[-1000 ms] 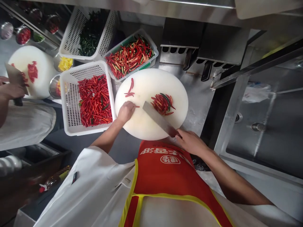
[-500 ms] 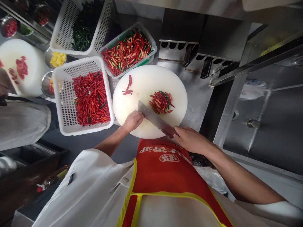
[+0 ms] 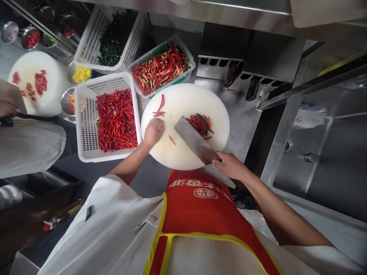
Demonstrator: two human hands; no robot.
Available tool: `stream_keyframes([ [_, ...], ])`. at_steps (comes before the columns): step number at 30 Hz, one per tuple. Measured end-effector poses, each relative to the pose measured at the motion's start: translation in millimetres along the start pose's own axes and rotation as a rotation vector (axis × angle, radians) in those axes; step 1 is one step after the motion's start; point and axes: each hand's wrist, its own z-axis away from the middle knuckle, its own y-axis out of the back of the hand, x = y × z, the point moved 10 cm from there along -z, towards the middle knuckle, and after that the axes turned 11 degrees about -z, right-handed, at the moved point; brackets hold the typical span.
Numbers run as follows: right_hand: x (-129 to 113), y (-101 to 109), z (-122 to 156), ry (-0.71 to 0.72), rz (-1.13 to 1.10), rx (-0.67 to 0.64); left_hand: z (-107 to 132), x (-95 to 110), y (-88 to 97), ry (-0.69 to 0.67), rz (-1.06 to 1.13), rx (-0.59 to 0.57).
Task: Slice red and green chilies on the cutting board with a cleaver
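Observation:
A round white cutting board (image 3: 189,100) lies in front of me. My right hand (image 3: 231,166) grips the handle of a cleaver (image 3: 196,139), whose flat blade rests over the board beside a pile of red chilies (image 3: 200,123). My left hand (image 3: 154,131) is curled on the board's left edge; whether it holds anything I cannot make out. A single chili piece (image 3: 172,140) lies between my left hand and the blade. Two or three chilies (image 3: 159,109) lie apart at the board's upper left.
A white basket of red chilies (image 3: 114,119) stands left of the board, a tray of mixed red and green chilies (image 3: 161,68) behind it, a basket of green chilies (image 3: 110,46) further back. At far left another person's hand (image 3: 7,110) holds a cleaver by a second board (image 3: 36,82). A steel sink (image 3: 323,152) lies right.
The cleaver blade turned from on edge to lying flat and shifted toward the chili pile. My left hand moved back up the board's left side, and a chili piece now lies beside it.

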Motion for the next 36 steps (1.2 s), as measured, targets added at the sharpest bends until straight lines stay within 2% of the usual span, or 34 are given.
stream_keyframes([
  [2, -4, -3, 7, 0.011, 0.000, 0.026, -18, -26, 6.8, 0.130, -0.047, 0.043],
  [3, -10, -8, 9, 0.035, 0.020, 0.012, -25, -32, 6.8, 0.148, -0.055, 0.032],
  [5, -21, -21, 12, 0.090, 0.093, -0.045, -33, -31, 3.0, 0.103, -0.047, -0.025],
  [8, -23, -28, 14, 0.101, 0.164, -0.088, -26, -15, -2.6, -0.030, -0.032, -0.107],
  [13, -11, -6, 10, 0.014, 0.183, 0.057, 9, 14, -7.1, -0.150, -0.042, -0.141],
  [17, -32, -8, 9, 0.067, 0.278, 0.018, 35, 53, -20.1, -0.293, 0.022, -0.184],
  [21, -45, -7, 18, 0.105, 0.367, -0.047, 44, 66, -25.3, -0.305, 0.060, -0.137],
  [24, -46, -12, 15, 0.092, 0.431, -0.097, 46, 65, -25.7, -0.309, 0.078, -0.085],
  [26, -47, -18, 0, 0.076, 0.451, -0.101, 47, 64, -25.6, -0.310, 0.083, -0.064],
  [30, -56, -26, -39, 0.101, 0.435, -0.033, 50, 68, -24.8, -0.364, 0.090, -0.090],
  [32, -54, -23, -45, 0.118, 0.402, -0.011, 45, 66, -22.8, -0.385, 0.096, -0.119],
  [34, -46, -15, -38, 0.097, 0.353, 0.016, 30, 50, -16.1, -0.309, 0.084, -0.093],
  [36, -38, -8, -24, 0.067, 0.306, 0.042, 6, 19, -5.8, -0.143, 0.046, -0.011],
])
